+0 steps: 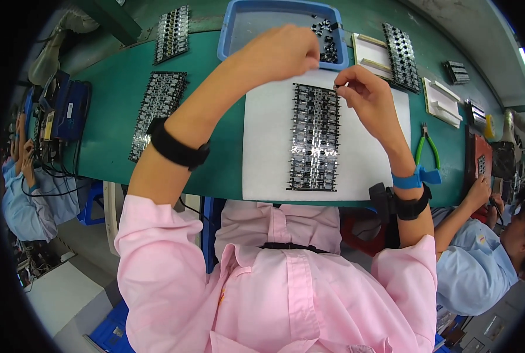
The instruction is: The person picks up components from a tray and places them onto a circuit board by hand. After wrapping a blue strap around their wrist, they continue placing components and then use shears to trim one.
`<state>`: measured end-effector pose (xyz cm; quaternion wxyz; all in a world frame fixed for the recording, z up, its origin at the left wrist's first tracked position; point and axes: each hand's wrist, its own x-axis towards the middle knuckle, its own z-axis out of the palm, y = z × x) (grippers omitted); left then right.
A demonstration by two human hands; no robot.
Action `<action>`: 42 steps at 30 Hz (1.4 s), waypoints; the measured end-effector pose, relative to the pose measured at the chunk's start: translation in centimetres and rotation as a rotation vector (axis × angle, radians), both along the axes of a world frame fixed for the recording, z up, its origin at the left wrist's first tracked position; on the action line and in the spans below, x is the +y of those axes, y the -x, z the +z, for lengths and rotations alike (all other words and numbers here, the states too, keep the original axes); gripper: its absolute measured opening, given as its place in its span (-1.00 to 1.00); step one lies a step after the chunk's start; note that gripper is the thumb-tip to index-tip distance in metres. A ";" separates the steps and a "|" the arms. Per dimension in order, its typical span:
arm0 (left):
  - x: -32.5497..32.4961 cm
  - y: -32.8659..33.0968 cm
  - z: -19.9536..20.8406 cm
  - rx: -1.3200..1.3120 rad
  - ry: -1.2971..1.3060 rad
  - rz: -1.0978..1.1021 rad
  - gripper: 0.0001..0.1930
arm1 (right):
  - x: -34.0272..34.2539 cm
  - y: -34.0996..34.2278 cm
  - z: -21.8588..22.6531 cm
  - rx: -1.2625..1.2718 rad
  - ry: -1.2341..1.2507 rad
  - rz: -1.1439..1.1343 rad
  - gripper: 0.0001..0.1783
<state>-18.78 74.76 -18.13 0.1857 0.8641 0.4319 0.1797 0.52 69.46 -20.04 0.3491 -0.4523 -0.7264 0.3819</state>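
Observation:
A panel of circuit boards [314, 138] lies lengthwise on a white foam sheet [265, 141] in front of me. At its far right corner my right hand [368, 100] pinches a small dark component [336, 87] between thumb and forefinger. My left hand [289, 53] hovers over the near edge of a blue tray [222, 35], its fingers curled inward. Whatever it may hold is hidden by the fingers. Loose small black-and-silver components [328, 50] are gathered at the tray's right end.
More board panels [159, 106] lie on the green table to the left, and another [401, 56] leans by a white holder [371, 53] at far right. Green-handled cutters [427, 150] rest right of the foam. Co-workers [477, 259] sit on both sides.

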 end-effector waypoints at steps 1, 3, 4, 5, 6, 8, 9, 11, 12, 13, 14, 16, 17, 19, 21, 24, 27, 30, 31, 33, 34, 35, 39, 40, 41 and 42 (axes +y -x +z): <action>-0.6 0.1 0.5 -0.053 0.113 -0.068 -0.81 | -0.5 0.1 0.6 0.068 -0.027 0.017 -0.86; -2.1 -0.2 1.4 -0.155 0.135 -0.106 -0.82 | -1.3 -0.1 1.5 0.134 -0.063 0.028 -0.86; -2.9 -0.4 1.8 -0.256 0.167 -0.140 -0.83 | -1.6 -0.2 1.9 0.193 -0.024 0.032 -0.87; -3.7 -0.4 2.2 -0.353 0.199 -0.172 -0.84 | -2.0 -0.1 2.3 0.255 0.015 0.039 -0.88; -4.4 -0.5 2.6 -0.350 0.190 -0.174 -0.84 | -2.3 -0.1 2.7 0.317 0.055 0.048 -0.88; -5.4 -0.8 3.2 -0.424 0.274 -0.121 -0.86 | -2.7 -0.2 3.2 0.339 0.059 0.062 -0.88; -5.8 -0.9 3.5 -0.460 0.317 -0.095 -0.87 | -2.9 -0.3 3.4 0.358 0.072 0.075 -0.88; -6.5 -1.0 3.8 -0.477 0.290 -0.092 -0.87 | -3.2 -0.4 3.7 0.379 0.081 0.088 -0.88; -6.8 -1.1 3.9 -0.497 0.271 -0.087 -0.88 | -3.4 -0.4 3.9 0.392 0.088 0.097 -0.88; -7.0 -1.1 4.0 -0.516 0.253 -0.082 -0.88 | -3.5 -0.5 4.0 0.405 0.095 0.105 -0.88; -7.3 -1.1 4.2 -0.515 0.250 -0.084 -0.88 | -3.7 -0.5 4.1 0.418 0.103 0.112 -0.88; -7.7 -1.2 4.7 -0.543 0.321 -0.057 -0.88 | -3.8 -0.6 4.2 0.422 0.090 0.110 -0.88; -7.8 -1.2 4.9 -0.558 0.358 -0.044 -0.88 | -3.8 -0.6 4.3 0.424 0.084 0.106 -0.88; -8.1 -1.5 5.1 -0.565 0.347 -0.027 -0.87 | -4.0 -0.6 4.4 0.428 0.074 0.103 -0.88; -8.2 -1.8 5.2 -0.588 0.336 0.007 -0.84 | -4.1 -0.7 4.5 0.445 0.079 0.087 -0.88; -8.3 -2.1 5.1 -0.609 0.335 0.026 -0.84 | -4.2 -0.7 4.5 0.461 0.073 0.072 -0.87; -8.3 -2.2 4.8 -0.619 0.332 0.024 -0.85 | -4.3 -0.6 4.5 0.476 0.056 0.059 -0.87; -8.4 -2.3 4.8 -0.618 0.324 -0.002 -0.88 | -4.4 -0.5 4.6 0.496 0.055 0.041 -0.87; -8.5 -2.3 5.0 -0.639 0.340 0.017 -0.87 | -4.4 -0.5 4.7 0.497 0.054 0.042 -0.87; -8.7 -2.4 5.3 -0.679 0.374 0.057 -0.86 | -4.4 -0.5 4.9 0.488 0.067 0.046 -0.87; -8.7 -2.5 5.3 -0.679 0.373 0.057 -0.86 | -4.4 -0.5 5.0 0.483 0.073 0.048 -0.87; -8.8 -2.5 5.2 -0.690 0.324 0.050 -0.87 | -4.4 -0.5 5.1 0.483 0.072 0.049 -0.87; -9.1 -2.7 5.0 -0.739 0.199 0.035 -0.89 | -4.7 -0.3 5.4 0.462 0.004 0.026 -0.88; -9.2 -2.8 5.0 -0.767 0.173 0.036 -0.90 | -4.8 -0.2 5.4 0.460 -0.019 0.023 -0.88; -9.3 -2.8 5.0 -0.795 0.148 0.035 -0.91 | -4.9 -0.1 5.4 0.459 -0.042 0.019 -0.89; -9.5 -2.9 5.1 -0.795 0.146 0.036 -0.91 | -5.0 0.0 5.4 0.457 -0.065 0.015 -0.89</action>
